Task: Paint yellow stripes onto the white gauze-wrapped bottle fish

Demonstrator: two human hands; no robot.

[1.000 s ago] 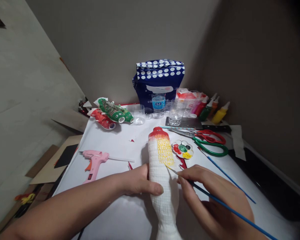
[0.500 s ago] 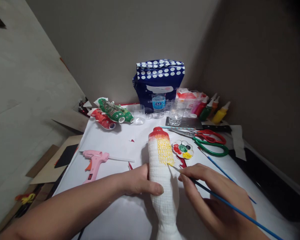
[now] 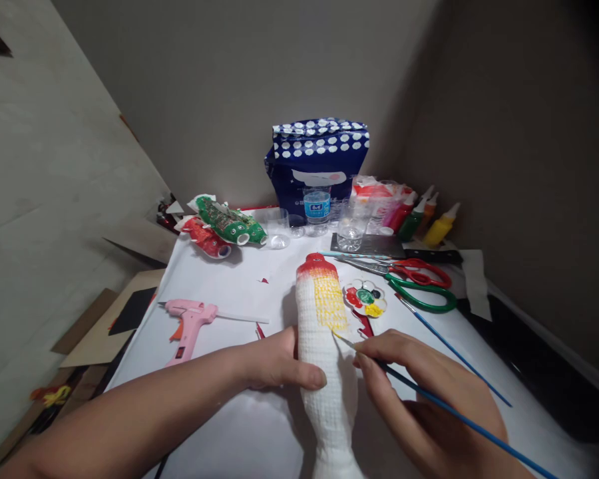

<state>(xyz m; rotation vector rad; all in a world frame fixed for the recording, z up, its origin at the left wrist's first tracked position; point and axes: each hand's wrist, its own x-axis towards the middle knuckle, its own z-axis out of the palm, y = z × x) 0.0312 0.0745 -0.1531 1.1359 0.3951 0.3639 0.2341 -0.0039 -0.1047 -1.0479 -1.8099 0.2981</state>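
Observation:
A white cloth-wrapped bottle shape (image 3: 327, 399) lies lengthwise before me, its far end painted red and a yellow patch below that. My left hand (image 3: 292, 362) grips its left side, thumb across the top and the other fingers hidden beneath. Pinched in my right hand (image 3: 424, 399) is a thin blue paintbrush (image 3: 444, 401), its yellow tip touching the cloth at the patch's lower edge. Just right of the bottle shape sits a flower-shaped paint palette (image 3: 364, 297) with red, green, black and yellow paint.
A pink glue gun (image 3: 192, 322) lies left. Green-handled scissors (image 3: 422, 296), red-handled scissors (image 3: 424, 271) and another paintbrush (image 3: 454, 351) lie right. Behind stand painted fish (image 3: 229, 223), plastic cups (image 3: 352, 229), a blue bag (image 3: 319, 159) and paint bottles (image 3: 442, 226).
The brush tip has shifted slightly left and down along the lower edge of the yellow patch, my right hand moving with it. My left hand and the bottle shape stay put.

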